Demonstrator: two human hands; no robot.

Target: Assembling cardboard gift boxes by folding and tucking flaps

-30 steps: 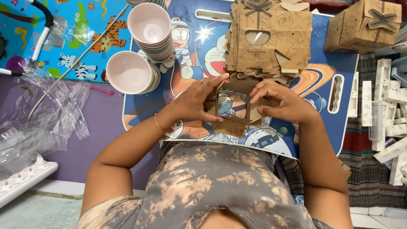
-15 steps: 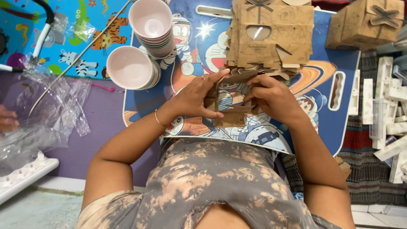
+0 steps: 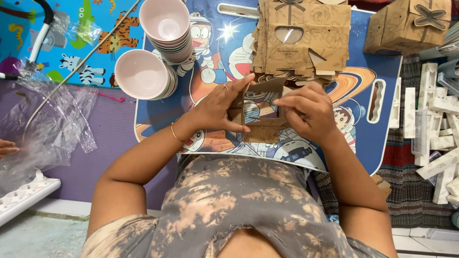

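Both hands hold one flat brown cardboard box blank point(image 3: 262, 125) over a blue cartoon-printed lap table point(image 3: 382, 76). My left hand point(image 3: 221, 106) grips the blank's left side with fingers spread along its edge. My right hand point(image 3: 306, 111) pinches its right side and upper flap. The blank is partly opened, with the table print showing through its middle. A stack of the same flat brown blanks point(image 3: 306, 40) lies just beyond the hands.
Two stacks of pale pink bowls point(image 3: 165, 26) point(image 3: 142, 74) stand at the table's far left. A folded brown box point(image 3: 406, 26) sits at the far right. White packaging pieces point(image 3: 437, 124) lie to the right. Clear plastic bags point(image 3: 48, 119) and another person's fingers point(image 3: 7, 148) are at left.
Both hands have kept working the brown blank, shifting their grip slightly and spreading it open. Another person's fingers have come into view at the left edge.
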